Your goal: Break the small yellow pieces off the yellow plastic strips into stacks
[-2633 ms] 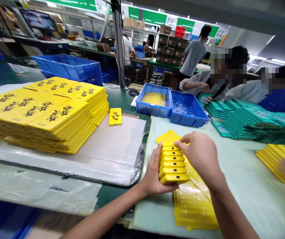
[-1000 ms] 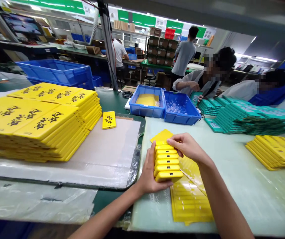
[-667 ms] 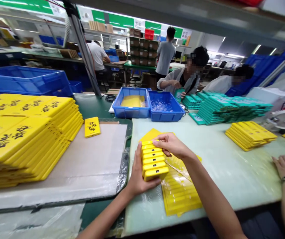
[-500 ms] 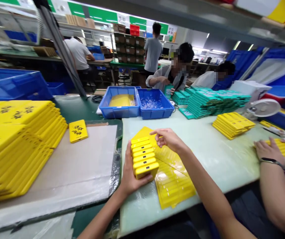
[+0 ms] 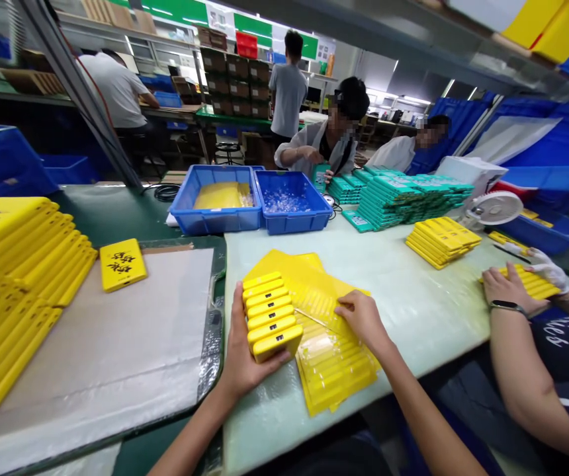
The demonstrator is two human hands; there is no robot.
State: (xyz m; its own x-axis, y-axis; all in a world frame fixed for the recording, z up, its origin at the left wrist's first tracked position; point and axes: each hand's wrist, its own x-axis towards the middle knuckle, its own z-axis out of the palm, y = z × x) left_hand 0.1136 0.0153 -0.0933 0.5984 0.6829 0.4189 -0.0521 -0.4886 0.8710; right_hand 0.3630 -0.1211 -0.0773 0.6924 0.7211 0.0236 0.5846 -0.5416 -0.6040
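Note:
My left hand (image 5: 242,354) grips a row of several yellow power banks (image 5: 272,317), tilted, with the small dark ports on their ends facing me. Just right of them, my right hand (image 5: 366,320) is closed in a pinch at the edge of a yellow film sheet (image 5: 309,281). This sheet lies partly over other glossy yellow sheets (image 5: 339,370) marked with strips. My fingertips hide the exact spot being pinched. On the left mat rests a single yellow power bank (image 5: 123,264) with black lettering.
Large stacks of yellow power banks (image 5: 21,264) fill the left side. Two blue bins (image 5: 222,218) stand at the back, near teal stacks (image 5: 408,198) and a white fan (image 5: 495,208). A co-worker's hand (image 5: 507,291) is at the right, beside another yellow stack (image 5: 440,241).
My right hand has come down from above the power banks to the film sheet, whose upper part now spreads further right. The view has shifted to the right. My left hand keeps its grip.

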